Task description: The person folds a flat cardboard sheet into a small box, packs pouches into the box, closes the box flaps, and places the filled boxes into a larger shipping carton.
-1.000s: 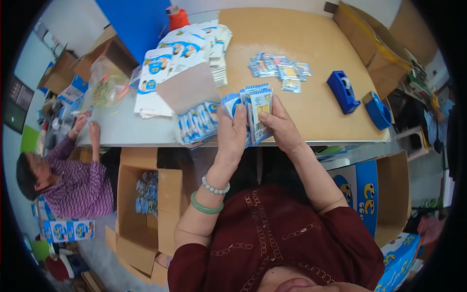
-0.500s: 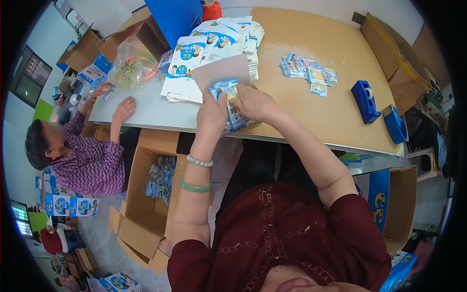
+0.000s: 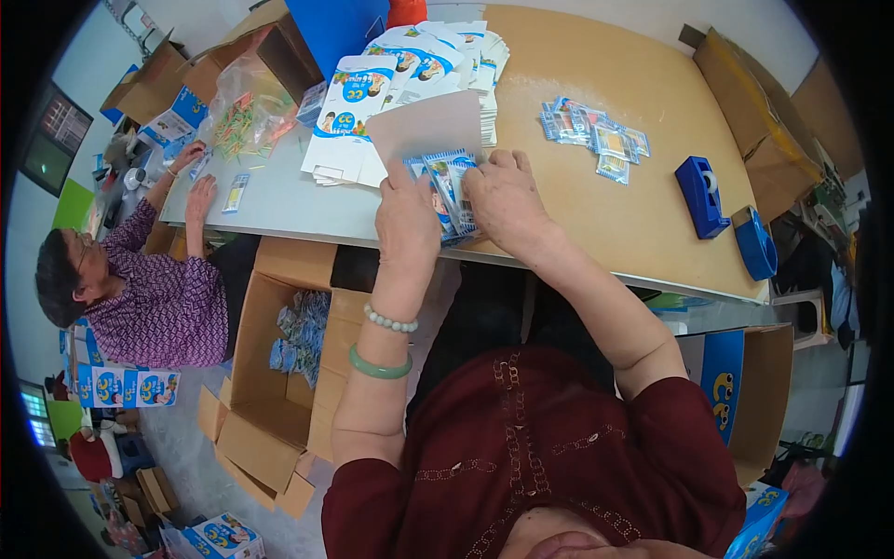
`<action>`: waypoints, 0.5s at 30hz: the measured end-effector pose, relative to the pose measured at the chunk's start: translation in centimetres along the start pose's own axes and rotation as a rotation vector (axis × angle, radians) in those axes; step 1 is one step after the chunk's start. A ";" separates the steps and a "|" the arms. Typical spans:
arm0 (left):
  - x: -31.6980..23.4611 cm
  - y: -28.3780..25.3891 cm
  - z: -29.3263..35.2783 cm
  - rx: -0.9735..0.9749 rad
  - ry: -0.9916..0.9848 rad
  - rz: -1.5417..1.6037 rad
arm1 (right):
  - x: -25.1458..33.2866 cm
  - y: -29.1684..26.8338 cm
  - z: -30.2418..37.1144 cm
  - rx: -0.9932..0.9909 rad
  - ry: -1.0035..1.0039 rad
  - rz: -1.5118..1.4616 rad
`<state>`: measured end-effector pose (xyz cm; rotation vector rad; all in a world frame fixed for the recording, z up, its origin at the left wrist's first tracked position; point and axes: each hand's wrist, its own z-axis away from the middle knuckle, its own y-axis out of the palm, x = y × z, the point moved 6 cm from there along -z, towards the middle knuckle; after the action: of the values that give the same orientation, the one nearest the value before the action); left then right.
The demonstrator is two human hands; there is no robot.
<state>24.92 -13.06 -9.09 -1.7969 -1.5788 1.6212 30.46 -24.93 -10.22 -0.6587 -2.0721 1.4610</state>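
The left hand (image 3: 408, 219) and right hand (image 3: 507, 200) flank a bunch of blue-and-white packets (image 3: 447, 186), which stands in a small open carton (image 3: 433, 126) at the near edge of the surface (image 3: 643, 65), its pale flap raised behind. The fingers of both hands are bent at either side of the bunch; their tips are partly hidden, so I cannot tell whether they clamp the packets or only press the carton walls.

To seat the bunch well, I would keep the packets upright and square them evenly from both sides, easing them down without creasing the crimped tops or bowing the walls. The tops look slightly fanned, so a light levelling seems worthwhile. The flap is best kept clear of the knuckles.

On the surface, flat printed cartons (image 3: 349, 107) lie piled beyond the left hand, and loose packets (image 3: 596, 135) sit in a heap well to the right. Further right stand a blue tape dispenser (image 3: 700, 197) and a second blue holder (image 3: 754, 244). A clear bag (image 3: 251, 112) of coloured strips rests at the left, near a co-worker (image 3: 154, 307) in a patterned shirt. On the floor, a cardboard box (image 3: 270, 373) holds more packets.
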 end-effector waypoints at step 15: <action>-1.3 -0.5 1.2 0.074 0.122 -0.314 | 0.3 -1.7 2.2 -0.099 -0.022 0.081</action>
<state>23.94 -14.50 -8.41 -1.4912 -1.6259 1.3806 28.61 -26.80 -9.26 -0.7767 -2.1687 1.4230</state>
